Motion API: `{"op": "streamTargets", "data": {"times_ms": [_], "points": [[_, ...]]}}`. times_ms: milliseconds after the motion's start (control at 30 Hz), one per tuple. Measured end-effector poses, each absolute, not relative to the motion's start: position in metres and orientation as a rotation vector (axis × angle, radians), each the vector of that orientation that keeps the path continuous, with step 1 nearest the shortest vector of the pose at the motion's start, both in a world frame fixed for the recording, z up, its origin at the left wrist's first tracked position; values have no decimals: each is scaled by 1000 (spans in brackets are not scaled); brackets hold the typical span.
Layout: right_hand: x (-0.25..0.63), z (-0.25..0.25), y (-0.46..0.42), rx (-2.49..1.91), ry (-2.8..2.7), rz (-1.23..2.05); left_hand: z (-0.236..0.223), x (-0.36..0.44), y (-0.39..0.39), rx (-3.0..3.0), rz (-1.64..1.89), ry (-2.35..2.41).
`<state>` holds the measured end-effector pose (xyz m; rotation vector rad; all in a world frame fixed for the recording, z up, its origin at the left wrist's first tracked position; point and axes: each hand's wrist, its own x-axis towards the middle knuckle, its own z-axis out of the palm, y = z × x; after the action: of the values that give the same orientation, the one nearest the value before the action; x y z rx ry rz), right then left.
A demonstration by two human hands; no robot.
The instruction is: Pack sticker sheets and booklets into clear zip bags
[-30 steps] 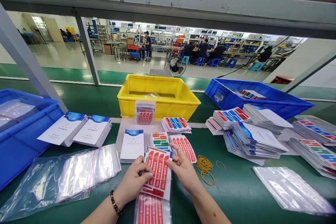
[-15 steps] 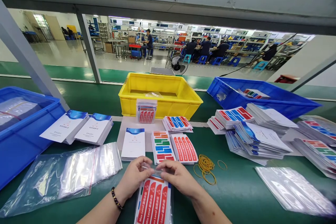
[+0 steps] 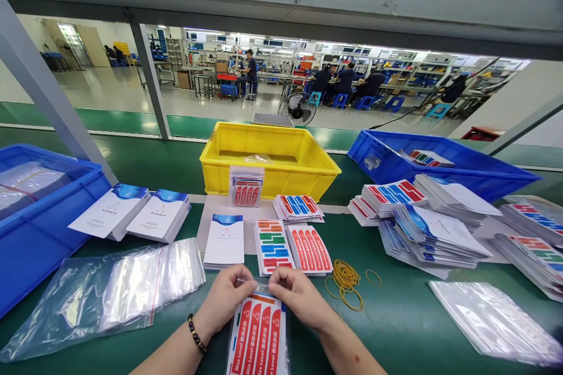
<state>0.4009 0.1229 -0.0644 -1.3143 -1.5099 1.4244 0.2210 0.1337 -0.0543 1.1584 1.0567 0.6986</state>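
Observation:
A clear plastic bag lies before me with red-striped label sheets inside it. My left hand pinches the bag's top edge between thumb and fingers. At the other end of that edge, my right hand pinches it too. Just beyond my hands are a stack of white booklets, a stack of multicoloured label sheets and a stack of red label sheets. Tangled rubber bands lie to the right of my right hand.
A yellow bin stands at the back, with a filled bag leaning on its front. Blue bins flank both sides. Clear bags lie left, more plastic bags right. Booklet piles sit at right, others at left.
Both hands stay at the bag's top edge. The fingers have closed in on it and the edge looks flatter between them. Everything else keeps its place.

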Motion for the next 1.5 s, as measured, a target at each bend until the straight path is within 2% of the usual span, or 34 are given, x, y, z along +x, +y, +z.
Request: {"op": "streamTargets", "data": {"times_ms": [333,900,1500], "points": [[406,-63,126,-1281,-1398,1536,-56,218,134,1096,714,1024],[398,-65,122,-1334,-1477,1441,-53,217,134,1164,626,1054],[393,-64,121,-1345,-1488,1516,-56,222,132,1236,641,1050]]}}
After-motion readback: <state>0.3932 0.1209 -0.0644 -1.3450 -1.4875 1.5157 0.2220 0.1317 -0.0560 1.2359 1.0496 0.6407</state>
